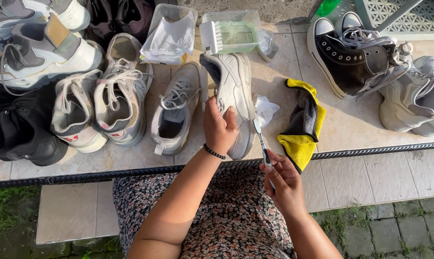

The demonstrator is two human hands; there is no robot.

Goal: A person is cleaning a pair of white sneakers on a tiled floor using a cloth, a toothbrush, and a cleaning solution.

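My left hand (219, 128) grips a grey-white sneaker (233, 91) by its heel end, tipped on its side on the tiled ledge (356, 122). My right hand (284, 180) holds a small toothbrush (261, 140) by the handle, its bristle end touching the sneaker's lower side. A black bead bracelet (213, 152) circles my left wrist. The matching grey sneaker (176, 110) lies just left of the held one. A yellow and grey cloth (303, 124) lies right of the toothbrush.
Several sneakers (121, 96) crowd the left of the ledge. A black high-top (353, 55) and a pale sneaker (413, 98) sit at right. Behind are a clear tub with a scrub brush (231, 33), a plastic bag (171, 36) and crumpled paper (265, 109).
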